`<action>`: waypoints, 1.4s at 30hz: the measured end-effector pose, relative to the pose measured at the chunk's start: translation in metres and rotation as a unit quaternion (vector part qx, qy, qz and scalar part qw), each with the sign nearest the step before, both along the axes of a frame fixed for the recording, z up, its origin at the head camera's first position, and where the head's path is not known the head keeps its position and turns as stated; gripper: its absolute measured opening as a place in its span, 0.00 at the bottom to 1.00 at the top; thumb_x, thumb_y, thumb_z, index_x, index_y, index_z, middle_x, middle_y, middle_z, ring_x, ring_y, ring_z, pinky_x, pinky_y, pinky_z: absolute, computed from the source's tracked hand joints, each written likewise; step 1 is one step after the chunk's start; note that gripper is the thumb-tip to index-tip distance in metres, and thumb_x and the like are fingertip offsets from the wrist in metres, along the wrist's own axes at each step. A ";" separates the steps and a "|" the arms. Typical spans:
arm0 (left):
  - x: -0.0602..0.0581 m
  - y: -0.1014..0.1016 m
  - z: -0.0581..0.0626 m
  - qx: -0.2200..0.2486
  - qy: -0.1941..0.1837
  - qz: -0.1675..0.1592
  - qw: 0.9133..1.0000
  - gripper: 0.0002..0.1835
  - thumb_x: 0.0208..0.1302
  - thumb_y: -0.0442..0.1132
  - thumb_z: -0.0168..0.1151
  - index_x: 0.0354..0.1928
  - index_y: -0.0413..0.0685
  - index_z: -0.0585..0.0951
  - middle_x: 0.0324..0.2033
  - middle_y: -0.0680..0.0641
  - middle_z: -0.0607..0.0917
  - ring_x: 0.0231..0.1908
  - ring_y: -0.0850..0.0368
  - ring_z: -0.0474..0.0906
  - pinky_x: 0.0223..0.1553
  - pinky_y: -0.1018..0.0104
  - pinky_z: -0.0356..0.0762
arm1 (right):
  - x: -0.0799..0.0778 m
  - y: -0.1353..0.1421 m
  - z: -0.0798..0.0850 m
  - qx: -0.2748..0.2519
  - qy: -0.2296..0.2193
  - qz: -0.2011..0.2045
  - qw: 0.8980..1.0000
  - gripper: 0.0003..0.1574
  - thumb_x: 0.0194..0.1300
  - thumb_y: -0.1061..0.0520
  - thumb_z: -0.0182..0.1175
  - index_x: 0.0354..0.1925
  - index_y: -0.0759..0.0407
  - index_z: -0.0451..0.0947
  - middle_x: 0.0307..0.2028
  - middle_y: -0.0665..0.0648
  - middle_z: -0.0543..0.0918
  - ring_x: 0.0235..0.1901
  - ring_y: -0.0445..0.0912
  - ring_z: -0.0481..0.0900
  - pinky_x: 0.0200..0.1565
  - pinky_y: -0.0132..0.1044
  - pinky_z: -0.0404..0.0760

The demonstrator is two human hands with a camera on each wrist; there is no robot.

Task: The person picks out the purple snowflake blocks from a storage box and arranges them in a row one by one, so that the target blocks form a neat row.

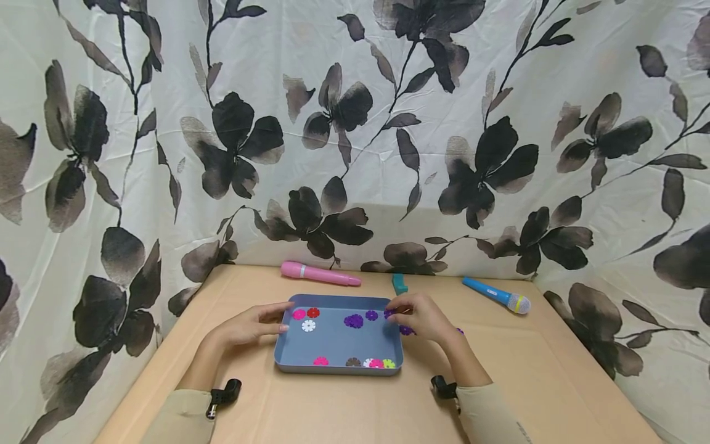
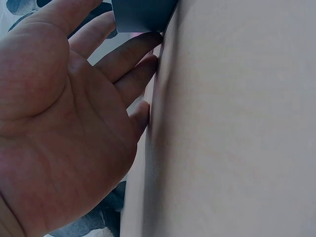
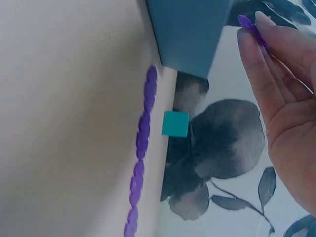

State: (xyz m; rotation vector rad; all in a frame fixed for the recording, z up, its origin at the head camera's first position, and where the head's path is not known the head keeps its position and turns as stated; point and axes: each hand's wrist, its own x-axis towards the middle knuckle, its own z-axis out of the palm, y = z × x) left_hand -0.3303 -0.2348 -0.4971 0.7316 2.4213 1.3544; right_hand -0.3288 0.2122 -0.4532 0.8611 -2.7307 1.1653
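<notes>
A grey-blue tray (image 1: 338, 338) lies on the table with small flower-shaped discs in it. Purple discs (image 1: 353, 321) cluster at its upper middle; pink, red and white ones (image 1: 308, 325) lie at upper left. Several more, including a brown disc (image 1: 353, 362), line the near edge. My left hand (image 1: 252, 324) rests at the tray's left side, fingers loosely extended. Over the tray's right edge, my right hand (image 1: 418, 316) pinches a purple flower disc (image 3: 253, 30) between thumb and fingers. A row of purple discs (image 3: 143, 131) lies on the table right of the tray, partly hidden by that hand.
Behind the tray lies a pink toy microphone (image 1: 320, 274). A teal block-like piece (image 1: 399, 283) stands near the back edge, and a blue toy microphone (image 1: 496, 295) lies at back right. A floral curtain (image 1: 355, 154) hangs behind the table.
</notes>
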 end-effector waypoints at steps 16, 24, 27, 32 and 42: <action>0.002 0.000 0.001 0.010 -0.016 0.004 1.000 0.36 0.74 0.45 0.65 0.79 0.46 0.66 0.79 0.39 0.64 0.78 0.35 0.57 0.78 0.37 0.53 | 0.000 0.043 0.010 -0.012 0.000 -0.075 0.997 0.12 0.69 0.60 0.69 0.50 0.55 0.89 0.46 0.52 0.90 0.45 0.46 0.86 0.50 0.41 0.88; 0.002 0.000 0.003 0.002 -0.009 0.004 1.000 0.35 0.74 0.45 0.65 0.79 0.47 0.66 0.78 0.38 0.64 0.78 0.35 0.58 0.78 0.36 0.54 | 0.000 0.069 0.013 -0.014 -0.006 -0.094 0.995 0.14 0.68 0.62 0.69 0.52 0.58 0.88 0.48 0.57 0.90 0.47 0.50 0.87 0.50 0.44 0.88; 0.001 0.000 0.005 -0.009 -0.008 0.009 1.000 0.35 0.75 0.46 0.65 0.79 0.48 0.66 0.78 0.39 0.65 0.78 0.36 0.58 0.78 0.38 0.55 | -0.002 0.078 0.013 -0.013 -0.009 -0.101 0.995 0.13 0.68 0.61 0.70 0.51 0.57 0.88 0.48 0.57 0.89 0.47 0.50 0.86 0.50 0.44 0.88; 0.002 0.000 0.005 -0.014 -0.005 0.008 1.000 0.35 0.75 0.46 0.64 0.79 0.48 0.66 0.79 0.39 0.64 0.78 0.36 0.59 0.78 0.38 0.56 | -0.003 0.091 0.011 0.001 -0.010 -0.114 0.993 0.13 0.67 0.61 0.70 0.50 0.57 0.88 0.48 0.57 0.89 0.46 0.49 0.86 0.49 0.41 0.87; 0.000 -0.001 0.001 -0.005 -0.008 0.005 1.000 0.36 0.74 0.48 0.65 0.79 0.48 0.66 0.78 0.40 0.65 0.78 0.37 0.60 0.77 0.38 0.57 | -0.002 0.113 0.009 0.004 -0.046 -0.128 0.991 0.14 0.69 0.60 0.69 0.53 0.60 0.87 0.48 0.57 0.89 0.48 0.50 0.85 0.50 0.38 0.85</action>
